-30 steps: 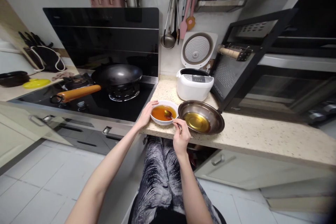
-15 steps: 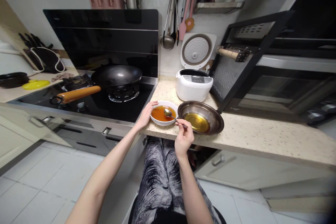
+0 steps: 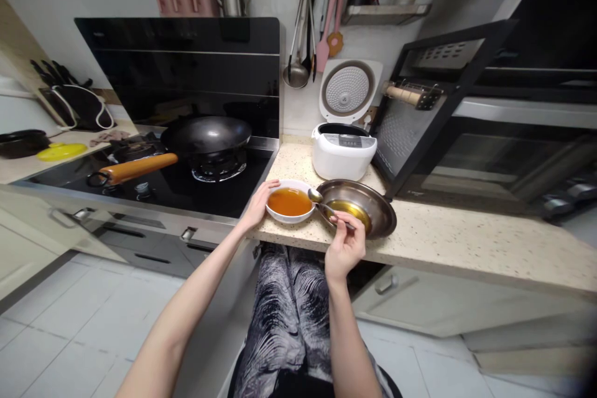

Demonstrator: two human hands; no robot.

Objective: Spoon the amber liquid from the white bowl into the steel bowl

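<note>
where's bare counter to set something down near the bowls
Widest: the counter right of the metal bowl, before the dark-fronted appliance. Smaller: behind the white bowl, between cooktop and rice cooker. Crowded: between the bowls, beneath the spoon in the right hand.

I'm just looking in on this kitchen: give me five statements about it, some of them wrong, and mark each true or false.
1. The left hand touches the white bowl. True.
2. The right hand holds nothing. False: it holds a spoon.
3. The metal basin stands to the right of the white bowl. True.
4. The rice cooker is shut. False: its lid stands open.
5. The wok has an orange-brown handle. True.
</note>
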